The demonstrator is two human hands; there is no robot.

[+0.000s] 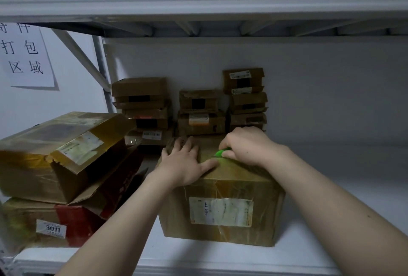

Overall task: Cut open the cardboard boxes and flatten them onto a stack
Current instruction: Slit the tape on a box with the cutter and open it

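A taped brown cardboard box (223, 227) with a pale label on its front stands on the white shelf (344, 198) before me. My left hand (183, 163) lies flat on the box's top, fingers spread, thumb along the tape seam. My right hand (245, 145) grips a green box cutter (221, 152), whose tip meets the top of the box near the seam. The blade itself is too small to make out.
At the left, an opened, torn box (59, 154) lies tilted on a red and brown box (50, 225) tagged 3011. Several small boxes (198, 112) are stacked in three piles against the back wall. A paper sign (24, 55) hangs at upper left. An upper shelf sits close overhead.
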